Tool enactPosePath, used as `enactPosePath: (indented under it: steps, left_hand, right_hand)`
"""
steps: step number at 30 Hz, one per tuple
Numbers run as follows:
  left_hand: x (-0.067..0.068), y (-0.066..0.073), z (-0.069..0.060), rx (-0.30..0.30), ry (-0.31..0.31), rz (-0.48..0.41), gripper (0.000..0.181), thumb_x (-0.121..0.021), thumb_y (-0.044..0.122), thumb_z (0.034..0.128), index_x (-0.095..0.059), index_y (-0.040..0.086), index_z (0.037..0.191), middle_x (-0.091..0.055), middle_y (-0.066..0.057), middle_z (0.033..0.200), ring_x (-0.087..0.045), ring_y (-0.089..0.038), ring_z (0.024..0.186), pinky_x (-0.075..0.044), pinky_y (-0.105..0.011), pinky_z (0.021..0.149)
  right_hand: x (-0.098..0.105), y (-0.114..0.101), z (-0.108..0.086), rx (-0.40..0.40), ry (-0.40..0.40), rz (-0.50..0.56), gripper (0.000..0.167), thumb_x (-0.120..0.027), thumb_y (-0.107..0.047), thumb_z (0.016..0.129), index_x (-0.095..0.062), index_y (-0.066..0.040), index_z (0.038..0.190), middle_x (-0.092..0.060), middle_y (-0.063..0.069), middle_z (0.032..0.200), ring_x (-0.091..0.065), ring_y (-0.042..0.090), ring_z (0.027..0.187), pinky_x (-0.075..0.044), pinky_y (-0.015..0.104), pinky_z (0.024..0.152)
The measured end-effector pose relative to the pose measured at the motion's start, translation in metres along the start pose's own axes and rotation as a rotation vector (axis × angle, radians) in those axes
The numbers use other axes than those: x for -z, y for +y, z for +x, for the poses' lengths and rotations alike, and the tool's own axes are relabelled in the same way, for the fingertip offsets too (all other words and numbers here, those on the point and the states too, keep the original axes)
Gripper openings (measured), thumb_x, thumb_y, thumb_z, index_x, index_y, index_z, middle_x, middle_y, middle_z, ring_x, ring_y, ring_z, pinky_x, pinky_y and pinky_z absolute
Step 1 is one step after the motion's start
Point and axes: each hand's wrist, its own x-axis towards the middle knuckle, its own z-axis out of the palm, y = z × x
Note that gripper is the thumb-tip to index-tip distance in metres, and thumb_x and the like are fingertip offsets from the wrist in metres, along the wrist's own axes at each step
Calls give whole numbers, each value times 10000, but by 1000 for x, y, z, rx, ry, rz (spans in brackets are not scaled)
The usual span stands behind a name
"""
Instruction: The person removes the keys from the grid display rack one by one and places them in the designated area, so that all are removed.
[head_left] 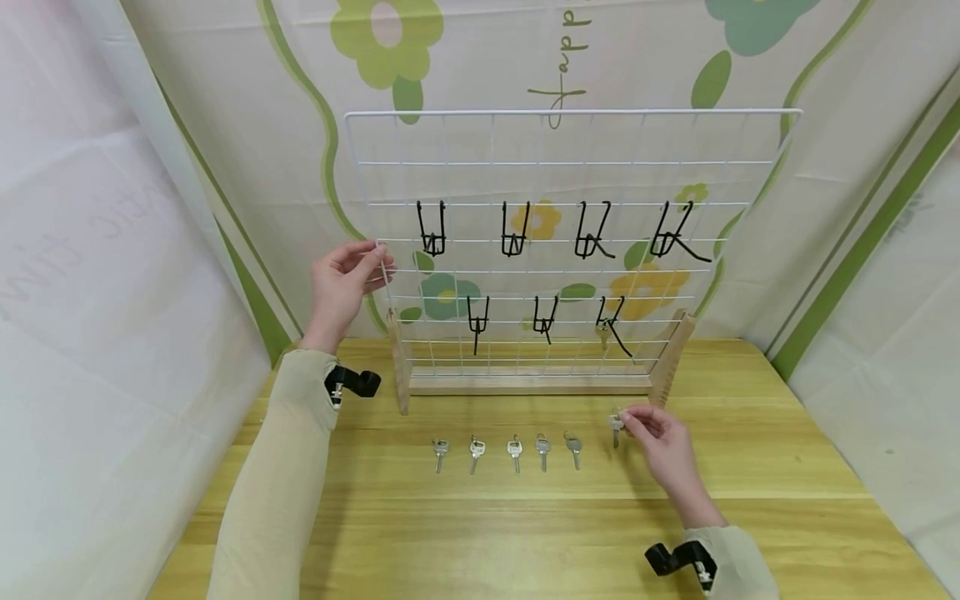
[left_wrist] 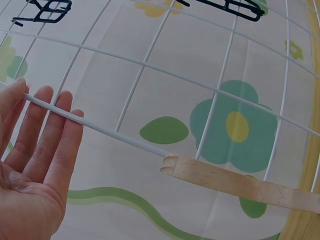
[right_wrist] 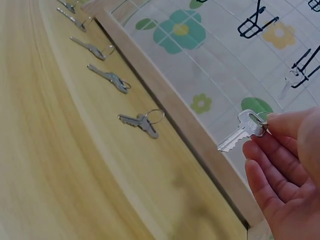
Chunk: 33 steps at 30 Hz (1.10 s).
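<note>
My left hand [head_left: 341, 287] holds the left side wire of a white wire grid rack [head_left: 573, 111]. In the left wrist view its thumb is on one side of the wire and its fingers, fairly straight, pass behind. Above the table at the right, my right hand [head_left: 663, 446] pinches a silver key [right_wrist: 242, 131] by its ring, the blade pointing away from the fingers. Several silver keys lie in a row on the table, the nearest key [right_wrist: 140, 124] to the left of this hand. Another key [head_left: 603, 333] hangs on the lower right black hook [head_left: 615, 325].
Black hooks hang on the grid in two rows, the upper left hook [head_left: 432, 233] among them. Wooden feet and a bar [head_left: 525, 384] support the grid on the wooden table [head_left: 480, 542]. Behind stands a flower-printed cloth [head_left: 225, 50].
</note>
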Motion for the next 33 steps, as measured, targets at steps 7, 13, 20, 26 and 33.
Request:
enactPosePath:
  steps: [7,13,20,26,33]
  left_hand:
    - [0,1,0,10,2,3,232,-770,233,938,-740,53,1080,-757,-101,958,-750,-212,837,-620,-318,775]
    - [0,1,-1,9,1,1,228,-765,228,943,-739,51,1084,-757,-102,963,-750,-214,840,-619,-316,777]
    - [0,1,-1,-1,-1,9,233,-764,227,944,-738,44,1086,-756,-104,957,-751,-217,838,-619,-316,772]
    - [0,1,-1,0,1,17,239,-764,235,943,-739,46,1088,-757,-102,956,-751,-212,834,-619,-315,772]
    - [0,0,-1,0,1,16,233,-765,237,943,-739,54,1084,-757,-96,955,-750,-206,832,-619,-310,769]
  right_hand:
    - [1,12,0,-3,-14,-50,215,-684,-100,1003,-683,90,1104,-698,242,1080,-684,99,889,-592,244,797]
    - [0,19,0,-38,-29,-117,209,-671,-118,1014,-690,71,1103,-705,204,1086,-677,112,909,-588,238,802]
    - [-1,27,0,-67,-43,-215,200,-672,-154,1018,-699,26,1102,-709,152,1066,-669,197,933,-579,222,766]
    - [-3,30,-1,-67,-48,-281,195,-688,-164,1008,-711,11,1090,-722,124,1034,-670,215,918,-565,214,722]
    - [-5,31,0,-72,-57,-303,180,-691,-148,1004,-718,15,1075,-724,118,1012,-661,183,893,-558,217,696]
